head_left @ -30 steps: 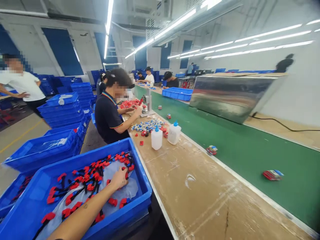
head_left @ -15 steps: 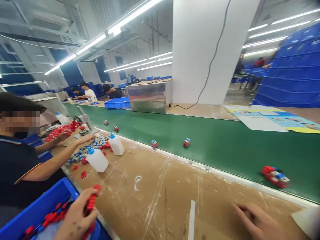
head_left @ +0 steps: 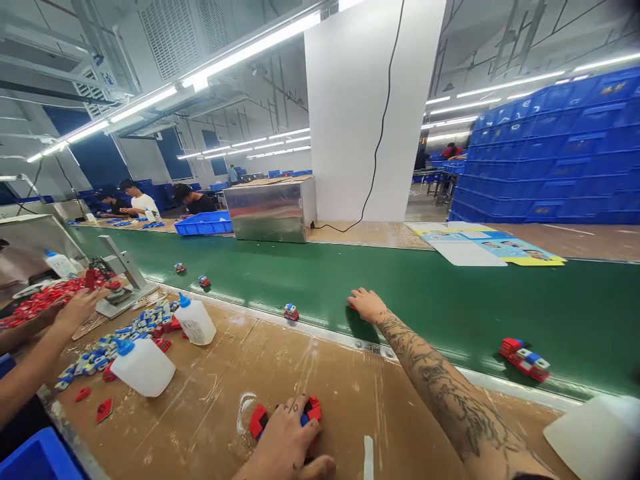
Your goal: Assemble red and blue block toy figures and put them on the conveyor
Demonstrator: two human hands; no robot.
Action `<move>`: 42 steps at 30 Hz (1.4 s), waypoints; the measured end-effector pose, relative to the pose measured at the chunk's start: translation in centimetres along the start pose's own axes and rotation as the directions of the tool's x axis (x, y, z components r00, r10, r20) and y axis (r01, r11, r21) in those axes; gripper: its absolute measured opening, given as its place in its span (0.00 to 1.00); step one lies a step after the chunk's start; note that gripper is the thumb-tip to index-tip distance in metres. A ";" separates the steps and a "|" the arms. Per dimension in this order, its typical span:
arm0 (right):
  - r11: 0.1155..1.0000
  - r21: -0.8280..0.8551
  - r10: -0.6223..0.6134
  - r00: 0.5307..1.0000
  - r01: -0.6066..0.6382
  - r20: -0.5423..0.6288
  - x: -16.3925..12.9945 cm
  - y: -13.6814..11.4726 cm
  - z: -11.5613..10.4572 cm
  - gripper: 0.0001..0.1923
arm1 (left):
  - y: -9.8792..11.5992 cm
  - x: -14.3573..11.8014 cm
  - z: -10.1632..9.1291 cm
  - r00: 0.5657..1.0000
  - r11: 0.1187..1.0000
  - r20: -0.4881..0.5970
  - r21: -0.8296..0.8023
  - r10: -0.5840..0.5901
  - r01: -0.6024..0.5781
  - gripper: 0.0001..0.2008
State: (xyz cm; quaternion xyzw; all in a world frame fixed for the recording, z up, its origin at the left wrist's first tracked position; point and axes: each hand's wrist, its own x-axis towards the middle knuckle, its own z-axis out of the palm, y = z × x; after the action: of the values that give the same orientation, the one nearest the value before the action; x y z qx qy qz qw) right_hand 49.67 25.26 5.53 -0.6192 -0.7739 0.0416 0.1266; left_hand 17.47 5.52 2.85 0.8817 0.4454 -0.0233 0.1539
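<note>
My left hand (head_left: 287,433) is curled over several red and blue toy pieces (head_left: 259,420) on the brown work table; the palm hides most of them. Stretched out over the green conveyor belt, my right hand (head_left: 369,305) has its fingers closed around a small toy car, of which only a bit of red (head_left: 351,305) shows. On the belt to the right lies a larger group of toy cars (head_left: 525,359) in red, white and blue. Another toy car (head_left: 291,311) sits at the belt's near edge, left of my right hand.
Two white glue bottles (head_left: 145,368) with blue caps stand on the left of the table, near a heap of blue and white parts (head_left: 120,343). A co-worker's hand (head_left: 80,308) is by a metal press (head_left: 127,277). A blue bin (head_left: 43,460) sits lower left.
My left hand has come from above the blue bin onto the table with its red pieces. My right hand has reached forward onto the belt and closed over a toy car. The view has turned right.
</note>
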 end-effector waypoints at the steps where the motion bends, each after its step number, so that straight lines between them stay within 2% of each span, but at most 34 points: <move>1: 1.000 0.008 0.001 1.000 -0.001 0.020 0.4 0.2 0.1 0.11 | -0.1 0.1 -0.1 1.000 1.000 -0.019 -0.017 -0.010 0.010 0.16; 3: 0.999 0.046 0.008 0.999 -0.009 0.037 0.6 0.6 0.0 0.09 | 0.1 0.5 -0.5 0.997 0.999 -0.068 -0.030 -0.021 0.019 0.09; 6: 0.988 0.156 0.014 1.000 -0.014 0.004 -1.0 0.9 -0.9 0.07 | 0.9 1.7 -1.4 0.996 0.999 -0.093 0.038 -0.004 0.008 0.07; 9: 0.949 0.315 0.041 0.996 -0.014 -0.078 -5.7 0.5 -2.4 0.06 | 1.6 3.0 -2.1 0.997 0.996 -0.073 0.089 0.026 -0.019 0.15; 12: 0.869 0.495 0.101 0.987 -0.024 -0.128 -13.0 -0.5 -3.7 0.10 | 2.2 4.1 -2.5 0.995 0.995 -0.061 0.052 0.084 -0.081 0.24; 14: 0.795 0.605 0.162 0.977 -0.046 -0.139 -18.3 -1.4 -4.0 0.13 | 3.0 4.6 -2.5 0.987 0.989 -0.062 0.026 0.147 -0.145 0.20; 17: 0.651 0.752 0.284 0.952 -0.105 -0.113 -25.4 -2.5 -3.2 0.15 | 4.6 4.7 -1.7 0.963 0.965 -0.056 -0.001 0.262 -0.262 0.13; 20: 0.461 0.876 0.379 0.924 -0.141 -0.050 -30.5 -3.5 -1.5 0.13 | 5.7 3.8 0.0 0.935 0.935 -0.019 -0.001 0.355 -0.355 0.16; 22: 0.334 0.932 0.422 0.907 -0.144 -0.011 -32.9 -4.3 -0.4 0.15 | 5.8 2.8 0.8 0.931 0.932 -0.017 0.002 0.364 -0.364 0.20; 24: 0.157 0.975 0.486 0.872 -0.158 0.063 -34.3 -5.0 0.2 0.17 | 5.5 1.6 0.9 0.951 0.952 -0.063 -0.026 0.304 -0.306 0.27; 26: -0.039 0.985 0.527 0.834 -0.166 0.161 -34.9 -5.4 0.5 0.20 | 5.4 0.6 0.3 0.979 0.980 -0.112 -0.088 0.170 -0.180 0.32; 27: -0.124 0.980 0.525 0.827 -0.158 0.200 -35.0 -5.5 0.5 0.23 | 5.5 0.3 -0.1 0.988 0.987 -0.120 -0.115 0.095 -0.109 0.31; 29: -0.239 0.963 0.469 0.853 -0.126 0.228 -34.9 -5.5 0.6 0.27 | 6.0 -0.1 -0.8 0.994 0.991 -0.101 -0.131 -0.030 0.016 0.22; 30: -0.282 0.953 0.429 0.874 -0.111 0.228 -34.8 -5.4 0.7 0.28 | 6.4 -0.1 -1.0 0.994 0.990 -0.088 -0.127 -0.071 0.060 0.17; 32: -0.345 0.934 0.365 0.904 -0.090 0.222 -34.6 -5.3 1.0 0.31 | 7.2 0.3 -1.0 0.989 0.984 -0.067 -0.131 -0.129 0.119 0.15; 37: -0.475 0.878 0.319 0.920 -0.053 0.228 -34.8 -5.2 1.5 0.28 | 7.8 2.3 -0.3 0.988 0.934 -0.010 -0.328 -0.156 0.145 0.14; 40: -0.553 0.833 0.324 0.917 -0.017 0.234 -35.1 -5.0 1.4 0.28 | 8.0 3.1 0.1 0.992 0.841 0.028 -0.527 -0.126 0.122 0.10; 42: -0.599 0.801 0.334 0.912 0.011 0.238 -35.3 -4.9 1.3 0.30 | 8.4 3.1 0.3 0.992 0.743 0.042 -0.659 -0.116 0.114 0.13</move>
State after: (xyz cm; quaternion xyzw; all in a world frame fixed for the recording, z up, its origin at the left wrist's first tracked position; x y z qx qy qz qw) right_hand 51.83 -9.90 0.27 -0.3073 -0.1744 0.6575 0.6655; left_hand 26.02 3.15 4.10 0.7413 0.4784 0.1269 0.4532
